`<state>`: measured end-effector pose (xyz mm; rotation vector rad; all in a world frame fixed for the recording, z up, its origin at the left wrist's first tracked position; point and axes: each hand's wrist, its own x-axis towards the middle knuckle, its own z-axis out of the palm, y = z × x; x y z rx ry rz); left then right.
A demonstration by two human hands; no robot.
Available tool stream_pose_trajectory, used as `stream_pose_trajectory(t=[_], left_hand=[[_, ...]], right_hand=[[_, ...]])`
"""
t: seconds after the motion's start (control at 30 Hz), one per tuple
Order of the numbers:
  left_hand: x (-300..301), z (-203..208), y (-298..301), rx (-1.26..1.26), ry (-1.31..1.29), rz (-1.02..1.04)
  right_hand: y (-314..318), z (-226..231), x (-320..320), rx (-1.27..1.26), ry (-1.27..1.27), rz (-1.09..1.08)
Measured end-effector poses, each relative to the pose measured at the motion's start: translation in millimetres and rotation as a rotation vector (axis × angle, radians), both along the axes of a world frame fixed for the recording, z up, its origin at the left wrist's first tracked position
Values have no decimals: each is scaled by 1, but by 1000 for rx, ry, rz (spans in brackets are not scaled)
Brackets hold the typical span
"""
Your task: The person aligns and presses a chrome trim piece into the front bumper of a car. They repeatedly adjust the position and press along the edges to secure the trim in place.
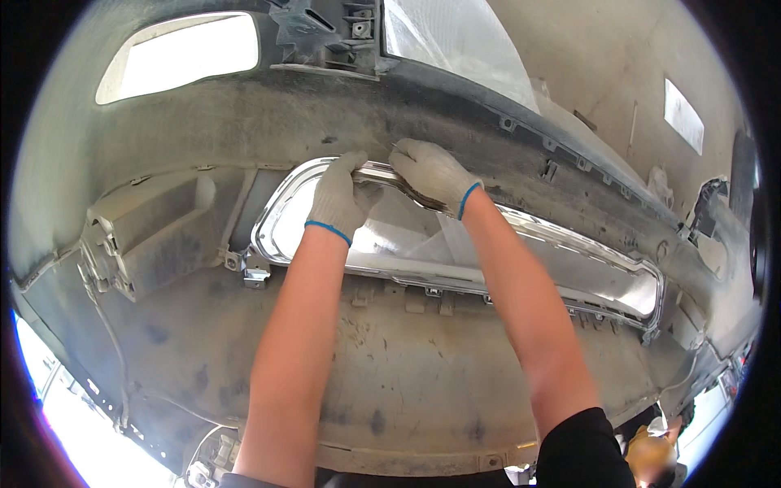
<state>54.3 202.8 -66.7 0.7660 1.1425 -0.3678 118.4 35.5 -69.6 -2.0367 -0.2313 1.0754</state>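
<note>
A long chrome trim frame (301, 183) lies around an oblong opening on the inside of a large dusty bumper (390, 358). My left hand (340, 195), in a pale knit glove with a blue cuff, grips the frame's upper rim near its left end, the fingers bent over the edge. Just to the right, my right hand (435, 172), gloved alike, has its fingers curled at the same upper rim, where the edge looks dark and wavy beneath the palm. The right fingertips are partly hidden.
A dusty box-shaped housing (159, 228) juts out at left, with a thin cable (110, 333) below it. Small clips line the frame's lower edge. A window-like opening (191, 57) is at upper left. Another person (651, 455) is at lower right.
</note>
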Motion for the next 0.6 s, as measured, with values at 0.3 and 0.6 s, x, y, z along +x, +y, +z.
stream_pose_trajectory(t=[0.3,0.6], left_hand=[[3,6,3,29,82,-26],[-22,-15,-1,1,-99,57]], right_hand=[[-1,3,11,23,108,33],[-8,-10,-2,178,-32,-33]])
